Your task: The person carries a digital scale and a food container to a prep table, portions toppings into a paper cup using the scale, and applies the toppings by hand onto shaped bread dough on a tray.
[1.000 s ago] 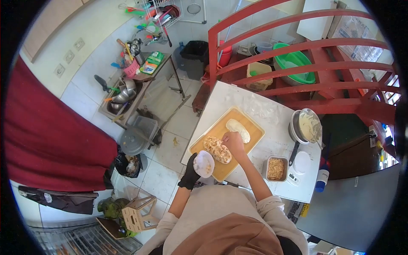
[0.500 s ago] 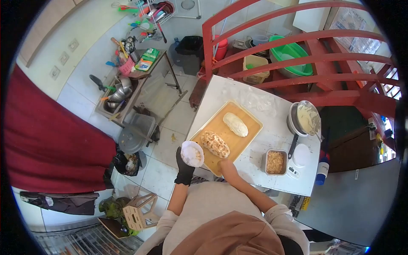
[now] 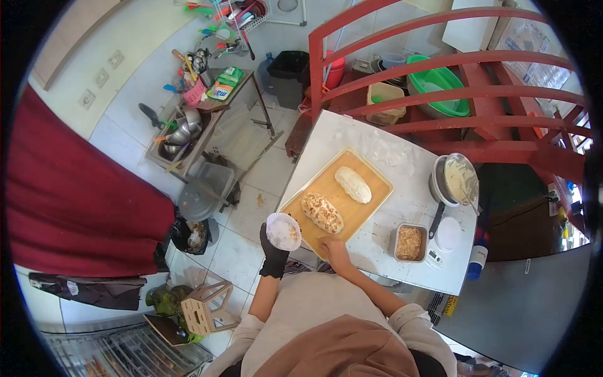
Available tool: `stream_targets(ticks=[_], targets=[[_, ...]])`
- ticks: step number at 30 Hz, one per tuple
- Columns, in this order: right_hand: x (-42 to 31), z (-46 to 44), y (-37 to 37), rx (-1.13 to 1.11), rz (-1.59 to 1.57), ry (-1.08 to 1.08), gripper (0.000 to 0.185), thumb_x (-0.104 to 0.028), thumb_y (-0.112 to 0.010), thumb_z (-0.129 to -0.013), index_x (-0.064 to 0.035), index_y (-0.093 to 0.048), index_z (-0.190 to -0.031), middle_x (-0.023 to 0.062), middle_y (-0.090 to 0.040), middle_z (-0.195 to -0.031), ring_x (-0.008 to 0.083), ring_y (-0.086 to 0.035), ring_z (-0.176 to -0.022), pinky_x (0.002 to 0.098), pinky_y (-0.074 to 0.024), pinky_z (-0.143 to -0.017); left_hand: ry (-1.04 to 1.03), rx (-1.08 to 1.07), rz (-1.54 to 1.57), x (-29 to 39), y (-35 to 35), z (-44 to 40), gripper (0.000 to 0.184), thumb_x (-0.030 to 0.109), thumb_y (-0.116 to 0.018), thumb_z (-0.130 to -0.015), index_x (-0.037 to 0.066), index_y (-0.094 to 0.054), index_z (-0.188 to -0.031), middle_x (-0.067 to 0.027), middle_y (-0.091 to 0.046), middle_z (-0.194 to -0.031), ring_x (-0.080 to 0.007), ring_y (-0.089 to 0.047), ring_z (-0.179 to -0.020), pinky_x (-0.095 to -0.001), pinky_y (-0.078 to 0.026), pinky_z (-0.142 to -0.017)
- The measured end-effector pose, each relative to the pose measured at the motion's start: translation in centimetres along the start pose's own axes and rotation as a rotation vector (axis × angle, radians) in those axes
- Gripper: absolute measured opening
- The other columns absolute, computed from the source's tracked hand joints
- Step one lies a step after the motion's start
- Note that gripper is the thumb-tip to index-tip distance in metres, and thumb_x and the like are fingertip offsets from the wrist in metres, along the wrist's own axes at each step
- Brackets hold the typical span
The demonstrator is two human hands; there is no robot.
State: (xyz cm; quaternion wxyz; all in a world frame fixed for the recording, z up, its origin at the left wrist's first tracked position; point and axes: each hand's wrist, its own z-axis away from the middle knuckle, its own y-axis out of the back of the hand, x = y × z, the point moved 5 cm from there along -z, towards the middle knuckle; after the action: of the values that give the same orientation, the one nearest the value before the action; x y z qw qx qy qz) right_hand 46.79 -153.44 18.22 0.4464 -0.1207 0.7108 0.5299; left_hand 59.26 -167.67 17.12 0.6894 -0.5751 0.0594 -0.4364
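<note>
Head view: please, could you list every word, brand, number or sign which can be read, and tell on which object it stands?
No text can be read with certainty.
Green packet: large letters, too blurred.
Yellow label at lower right: dark lettering, too blurred.
Kitchen scale: display too small.
Blue-and-white bottle: label too blurred.
Clear-wrapped package at upper right: faint printing, too blurred.

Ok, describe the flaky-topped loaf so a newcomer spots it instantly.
Find the white table beside the red railing, then its tan tray. The flaky-topped loaf lies in the tray's nearer half, coated in brown bits, unlike the plain white loaf beside it.
</note>
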Motion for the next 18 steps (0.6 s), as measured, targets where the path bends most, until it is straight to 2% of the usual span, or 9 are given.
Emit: stream_targets(ticks=[3, 6, 9, 11, 14, 16, 18], targets=[[-0.4, 0.0, 0.2, 0.060, -0.136, 0.054, 0.018, -0.007, -0.059, -0.075, 0.0031, -0.057, -0.089, 0.0201, -0.058, -0.082, 0.0368, -0.057, -0.078, 0.0418, -0.0442, -0.069, 0.014, -0.017, -0.009, 0.0, 0.5, 0.0, 0.048, 0.044, -0.038, -0.086, 0.005, -0.051, -0.111, -0.0119, -0.057, -0.105, -0.0264, -0.054, -0.100, -0.0421, -0.044, -0.088], [-0.3, 0.5, 0.8, 0.087, -0.094, -0.047, 0.019, -0.007, -0.059, -0.075, 0.0034, -0.059, -0.091, 0.0210, -0.059, -0.086, 0.0364, -0.057, -0.080, 0.0400, -0.0455, -0.069, 0.030, -0.015, 0.006, 0.2, 1.0, -0.1, 0.048, 0.044, -0.038, -0.086, 0.005, -0.051, -0.111, -0.0118, -0.057, -0.105, -0.0265, -0.054, -0.100, -0.0426, -0.044, -0.087], [-0.1, 0.7, 0.3, 0.008, 0.063, -0.142, 0.020, -0.008, -0.060, -0.074, 0.0031, -0.060, -0.091, 0.0210, -0.059, -0.089, 0.0357, -0.058, -0.080, 0.0384, -0.0465, -0.069, 0.014, -0.033, -0.030, 0.0, 1.8, -0.3, 0.048, 0.044, -0.038, -0.087, 0.005, -0.051, -0.111, -0.0117, -0.056, -0.107, -0.0264, -0.054, -0.100, -0.0425, -0.044, -0.087], [-0.5, 0.4, 0.1, 0.064, -0.016, -0.037, 0.021, -0.008, -0.062, -0.073, 0.0026, -0.060, -0.090, 0.0201, -0.060, -0.088, 0.0352, -0.058, -0.079, 0.0382, -0.0468, -0.068, -0.023, -0.049, -0.077, 0.3, 1.7, -0.1, 0.048, 0.044, -0.038, -0.087, 0.005, -0.051, -0.112, -0.0116, -0.056, -0.107, -0.0264, -0.054, -0.100, -0.0423, -0.044, -0.087], [-0.2, 0.0, -0.7, 0.069, -0.023, -0.014, 0.022, -0.006, -0.064, -0.071, 0.0019, -0.059, -0.091, 0.0190, -0.060, -0.087, 0.0344, -0.059, -0.078, 0.0383, -0.0468, -0.066, -0.018, -0.045, -0.123, 0.4, 1.0, 0.5, 0.049, 0.044, -0.038, -0.087, 0.005, -0.051, -0.113, -0.0112, -0.056, -0.108, -0.0261, -0.054, -0.100, -0.0419, -0.044, -0.087], [-0.1, 0.1, -0.6, 0.097, -0.062, -0.008, 0.022, -0.005, -0.064, -0.070, 0.0018, -0.060, -0.091, 0.0187, -0.060, -0.086, 0.0338, -0.058, -0.077, 0.0382, -0.0466, -0.065, 0.052, -0.011, 0.017, 0.2, 1.3, 0.4, 0.049, 0.044, -0.038, -0.087, 0.004, -0.051, -0.113, -0.0111, -0.057, -0.107, -0.0261, -0.054, -0.099, -0.0415, -0.044, -0.087], [-0.4, 0.0, -0.3, 0.123, -0.100, 0.001, 0.022, -0.004, -0.064, -0.070, 0.0017, -0.060, -0.091, 0.0183, -0.059, -0.085, 0.0332, -0.058, -0.076, 0.0381, -0.0464, -0.065, 0.025, -0.022, -0.014, 0.4, 1.6, 0.3, 0.049, 0.044, -0.038, -0.087, 0.004, -0.051, -0.113, -0.0110, -0.057, -0.106, -0.0261, -0.054, -0.099, -0.0414, -0.044, -0.087]])
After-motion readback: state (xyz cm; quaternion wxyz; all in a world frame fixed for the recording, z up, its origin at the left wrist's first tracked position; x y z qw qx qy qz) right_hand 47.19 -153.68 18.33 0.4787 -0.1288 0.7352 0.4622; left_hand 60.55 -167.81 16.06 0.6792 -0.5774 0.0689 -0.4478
